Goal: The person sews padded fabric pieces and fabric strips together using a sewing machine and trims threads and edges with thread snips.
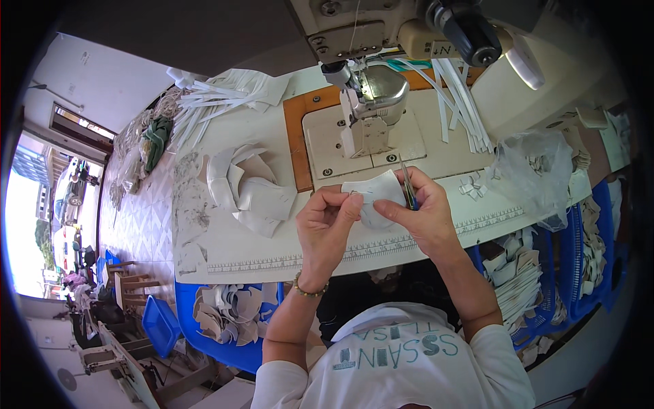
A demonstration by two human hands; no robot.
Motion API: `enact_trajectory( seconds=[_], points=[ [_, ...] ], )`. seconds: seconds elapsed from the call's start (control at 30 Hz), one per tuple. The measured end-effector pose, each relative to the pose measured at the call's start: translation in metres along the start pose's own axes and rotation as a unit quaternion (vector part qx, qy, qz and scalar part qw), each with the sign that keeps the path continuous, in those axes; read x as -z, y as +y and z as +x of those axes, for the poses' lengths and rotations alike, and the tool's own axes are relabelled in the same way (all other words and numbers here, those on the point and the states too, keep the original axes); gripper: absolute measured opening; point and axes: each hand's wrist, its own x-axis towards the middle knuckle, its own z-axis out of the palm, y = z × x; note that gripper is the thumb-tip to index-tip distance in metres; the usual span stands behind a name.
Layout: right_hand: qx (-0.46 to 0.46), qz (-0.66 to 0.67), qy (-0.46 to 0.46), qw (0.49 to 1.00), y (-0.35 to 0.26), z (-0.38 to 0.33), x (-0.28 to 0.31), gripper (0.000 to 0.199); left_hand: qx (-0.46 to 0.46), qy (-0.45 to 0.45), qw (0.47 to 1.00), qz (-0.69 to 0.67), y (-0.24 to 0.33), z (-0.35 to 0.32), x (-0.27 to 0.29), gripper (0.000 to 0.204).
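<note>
Hands (325,228) (429,215) pinch white piece (373,187), right also snips (408,185); sewing machine (387,94) ahead, curved pieces (262,203) left

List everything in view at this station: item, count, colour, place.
Sewing machine: one, cream and metal, top centre
Table: one, white, under machine
Held piece: one, white, picture centre
Cutting tool: one, metal and blue, beside held piece
Curved pieces: several, white, table left
Left strips: many, white, upper left
Right strips: several, white, upper right
Plastic bag: one, clear, table right
Scraps: several, white, left of bag
Ruler: one, pale, table's near edge
Left bin: one, blue, with pale cut-outs, lower left
Right baskets: at least two, blue, lower right
Cords: many, beige, left of table
Shirt: one, white, bottom centre
Left hand: one, bare, pinching held piece
Right hand: one, bare, on cutting tool
</note>
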Motion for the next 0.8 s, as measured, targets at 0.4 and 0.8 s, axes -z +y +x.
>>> enact_trajectory(
  seconds=[0.4, 0.8],
  points=[
    [0.045, -0.024, 0.034, 0.998, 0.000, -0.002, -0.003, 0.028, -0.072, 0.000, 0.997, 0.037, -0.005, -0.003, -0.009, 0.008],
    [-0.004, -0.014, -0.005, 1.000, -0.002, 0.001, -0.005, 0.026, 0.187, -0.160, 0.969, 0.007, 0.020, 0.026, 0.030, 0.025]
  ],
)
